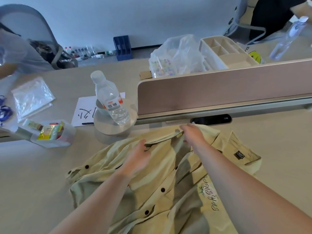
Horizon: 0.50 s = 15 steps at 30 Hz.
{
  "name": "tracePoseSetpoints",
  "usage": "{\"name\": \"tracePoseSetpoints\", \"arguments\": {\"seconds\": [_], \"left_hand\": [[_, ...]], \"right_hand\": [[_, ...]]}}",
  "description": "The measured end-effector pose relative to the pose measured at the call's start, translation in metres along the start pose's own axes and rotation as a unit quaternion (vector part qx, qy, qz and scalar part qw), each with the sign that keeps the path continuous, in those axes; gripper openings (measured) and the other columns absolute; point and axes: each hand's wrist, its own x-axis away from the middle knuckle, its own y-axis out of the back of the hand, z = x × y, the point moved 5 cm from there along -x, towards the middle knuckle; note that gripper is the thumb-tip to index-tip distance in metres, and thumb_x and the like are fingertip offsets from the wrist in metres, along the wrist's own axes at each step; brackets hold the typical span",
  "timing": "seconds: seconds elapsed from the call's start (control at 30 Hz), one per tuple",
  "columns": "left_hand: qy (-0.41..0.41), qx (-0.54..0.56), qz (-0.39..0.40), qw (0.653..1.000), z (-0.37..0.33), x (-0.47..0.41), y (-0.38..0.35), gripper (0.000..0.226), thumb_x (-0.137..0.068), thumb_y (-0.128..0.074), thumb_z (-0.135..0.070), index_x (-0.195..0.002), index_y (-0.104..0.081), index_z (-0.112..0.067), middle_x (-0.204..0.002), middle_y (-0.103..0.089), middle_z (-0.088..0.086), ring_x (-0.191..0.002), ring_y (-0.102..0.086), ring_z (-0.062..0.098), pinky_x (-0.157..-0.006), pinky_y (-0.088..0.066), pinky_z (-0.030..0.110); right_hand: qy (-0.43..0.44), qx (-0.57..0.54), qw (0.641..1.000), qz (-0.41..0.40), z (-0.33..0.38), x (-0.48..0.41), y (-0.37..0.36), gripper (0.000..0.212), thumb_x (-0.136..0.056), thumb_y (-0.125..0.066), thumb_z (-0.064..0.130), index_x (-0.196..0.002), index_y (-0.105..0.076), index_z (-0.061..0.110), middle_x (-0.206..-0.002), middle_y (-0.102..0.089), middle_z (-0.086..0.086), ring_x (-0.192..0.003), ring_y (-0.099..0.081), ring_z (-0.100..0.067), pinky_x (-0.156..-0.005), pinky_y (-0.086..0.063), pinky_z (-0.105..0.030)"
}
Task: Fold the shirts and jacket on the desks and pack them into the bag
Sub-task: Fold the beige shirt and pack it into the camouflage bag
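Clear tub (68, 138), tabletop's (33, 179) left edge: snack packets (49, 132). Yellow shirt (160, 186), near edge; left grip (136, 159) and right grip (194, 135) each pinch its collar.

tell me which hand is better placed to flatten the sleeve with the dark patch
Right, likely: the right hand is at the collar of the shirt, on the same side as the patch sleeve; the left hand would have to cross over.

Single head-worn view — forward and down, close over the desk (33, 174)
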Motion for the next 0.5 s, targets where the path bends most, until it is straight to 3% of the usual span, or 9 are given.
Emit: {"name": "tracePoseSetpoints", "arguments": {"seconds": [0.1,0.13,0.2,0.27,0.33,0.37,0.47,0.5], "left_hand": [[0.049,0.024,-0.035,0.998,0.017,-0.002,0.009,0.056,-0.095,-0.042,-0.007,-0.149,-0.034,-0.019,-0.093,-0.06,-0.002,-0.073,-0.06,0.016,-0.055,-0.047,0.03],[0.06,0.022,-0.041,0.997,0.024,-0.002,0.011,0.058,-0.095,-0.041,-0.007,-0.15,-0.031,-0.019,-0.091,-0.061,0.001,-0.07,-0.059,0.017,-0.052,-0.044,0.028],[0.077,0.016,-0.04,0.996,0.037,0.0,0.015,0.064,-0.096,-0.042,-0.007,-0.155,-0.02,-0.018,-0.094,-0.063,0.008,-0.069,-0.058,0.018,-0.052,-0.044,0.029],[0.082,-0.019,-0.033,0.996,0.047,0.0,0.018,0.067,-0.097,-0.043,-0.007,-0.157,-0.014,-0.015,-0.107,-0.065,0.015,-0.075,-0.056,0.02,-0.061,-0.048,0.031],[0.101,-0.046,-0.026,0.993,0.06,-0.002,0.02,0.072,-0.097,-0.043,-0.007,-0.158,-0.007,-0.017,-0.105,-0.065,0.015,-0.072,-0.057,0.021,-0.059,-0.046,0.032],[0.112,-0.052,-0.027,0.992,0.065,-0.002,0.023,0.073,-0.096,-0.044,-0.008,-0.158,-0.007,-0.018,-0.105,-0.066,0.015,-0.071,-0.058,0.022,-0.058,-0.048,0.032],[0.102,-0.017,-0.052,0.993,0.079,-0.004,0.03,0.065,-0.094,-0.054,-0.015,-0.152,-0.026,-0.019,-0.117,-0.065,0.018,-0.085,-0.067,0.029,-0.076,-0.06,0.043],[0.108,0.004,-0.055,0.993,0.081,-0.001,0.032,0.062,-0.094,-0.054,-0.014,-0.15,-0.029,-0.019,-0.117,-0.064,0.019,-0.083,-0.068,0.029,-0.074,-0.061,0.044]], "right_hand": [[-0.013,0.11,0.994,0.017,-0.009,0.002,-0.003,0.028,-0.097,-0.051,0.025,-0.116,-0.054,0.005,-0.097,-0.055,-0.011,-0.088,-0.057,-0.028,-0.094,-0.052,-0.053],[-0.001,0.128,0.992,0.003,-0.011,0.0,-0.003,0.021,-0.097,-0.05,0.022,-0.112,-0.053,0.007,-0.094,-0.054,-0.01,-0.086,-0.058,-0.028,-0.091,-0.055,-0.054],[0.018,0.082,0.996,-0.01,-0.014,0.003,-0.008,0.029,-0.098,-0.048,0.019,-0.126,-0.052,0.014,-0.104,-0.063,-0.011,-0.091,-0.065,-0.028,-0.083,-0.06,-0.047],[-0.006,0.026,0.999,0.034,-0.017,0.013,-0.022,0.041,-0.1,-0.048,0.018,-0.14,-0.048,0.02,-0.114,-0.065,-0.011,-0.091,-0.07,-0.028,-0.071,-0.063,-0.037],[-0.022,0.044,0.995,0.084,-0.02,0.022,-0.042,0.049,-0.1,-0.049,0.021,-0.149,-0.042,0.024,-0.13,-0.059,-0.009,-0.096,-0.07,-0.03,-0.069,-0.063,-0.036],[-0.023,0.047,0.993,0.104,-0.021,0.025,-0.051,0.052,-0.1,-0.05,0.022,-0.151,-0.039,0.025,-0.136,-0.055,-0.009,-0.1,-0.069,-0.03,-0.07,-0.063,-0.036],[-0.016,0.02,0.993,0.119,-0.023,0.028,-0.07,0.058,-0.101,-0.054,0.025,-0.155,-0.034,0.022,-0.14,-0.05,-0.008,-0.104,-0.064,-0.027,-0.078,-0.061,-0.037],[-0.015,0.013,0.993,0.114,-0.024,0.027,-0.073,0.058,-0.1,-0.055,0.026,-0.155,-0.034,0.021,-0.142,-0.048,-0.007,-0.106,-0.063,-0.026,-0.081,-0.061,-0.039]]}}
